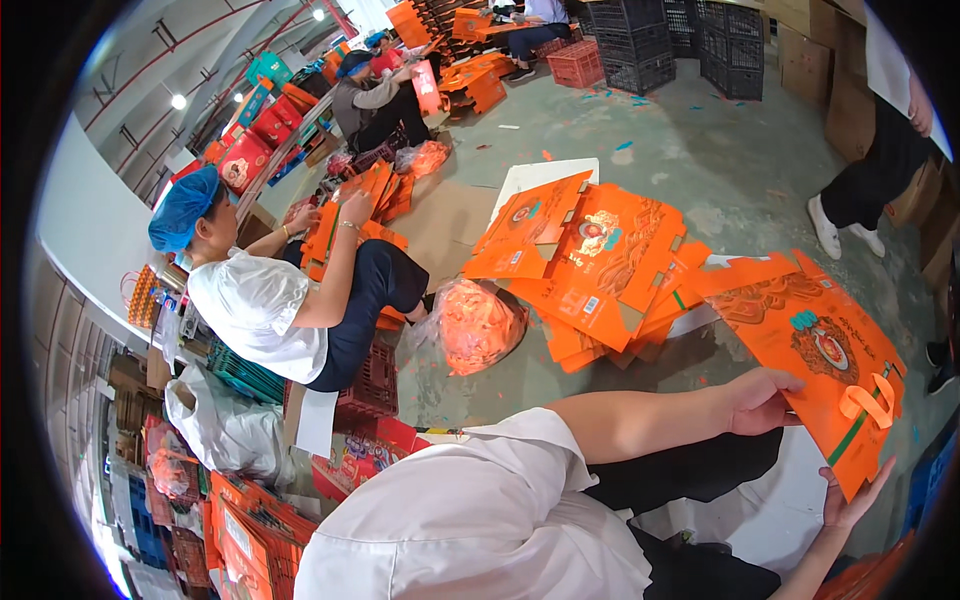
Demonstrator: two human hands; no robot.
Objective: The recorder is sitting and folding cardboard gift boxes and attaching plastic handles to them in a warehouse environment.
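At right, the carton (pixel 800 335) slants lengthwise from far left to near right, my left hand (pixel 762 402) pinching its left edge, my right hand (pixel 853 503) gripping its near corner.

Sheet (pixel 800 325), in the grip: smooth printed card, faint sheen. Strap (pixel 868 402), above the lower grip: satiny ribbon. Pile (pixel 612 255), beyond the grip: like card. Bag (pixel 480 335), left of it: clear, crinkled, glossy plastic.
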